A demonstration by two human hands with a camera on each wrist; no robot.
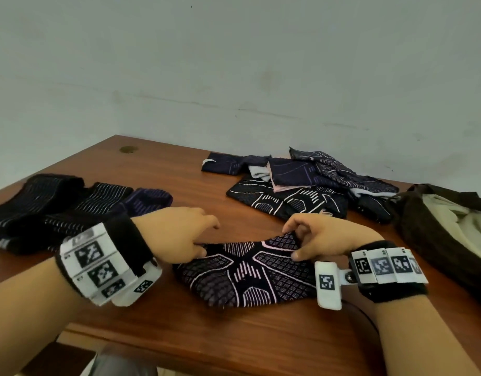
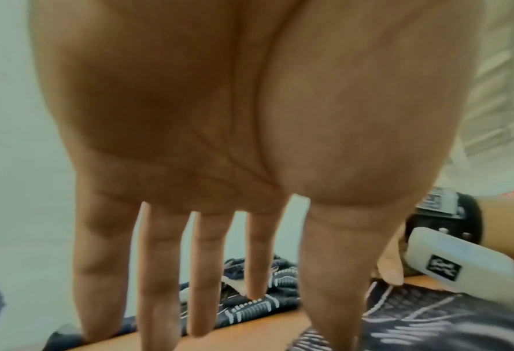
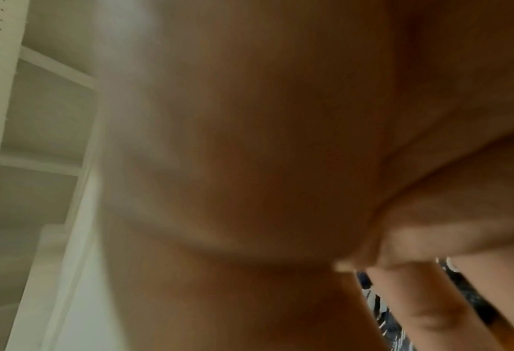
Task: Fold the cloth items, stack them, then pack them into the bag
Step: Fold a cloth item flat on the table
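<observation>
On the near middle of the tabletop (image 1: 196,185), the patterned cloth (image 1: 250,275) is pinched at its far edge by the right hand (image 1: 318,237) and, it seems, the left hand (image 1: 177,234), so they should bring it evenly to the near edge.

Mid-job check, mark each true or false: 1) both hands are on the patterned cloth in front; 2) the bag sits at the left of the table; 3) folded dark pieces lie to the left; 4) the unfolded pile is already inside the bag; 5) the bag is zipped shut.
1) Both hands are on the patterned cloth. True: the left hand and right hand pinch its far edge.
2) False: the bag sits at the table's right edge.
3) True: the folded pieces lie left.
4) False: the unfolded pile lies on the table, beside the bag.
5) False: the bag gapes open, showing its pale lining.
</observation>
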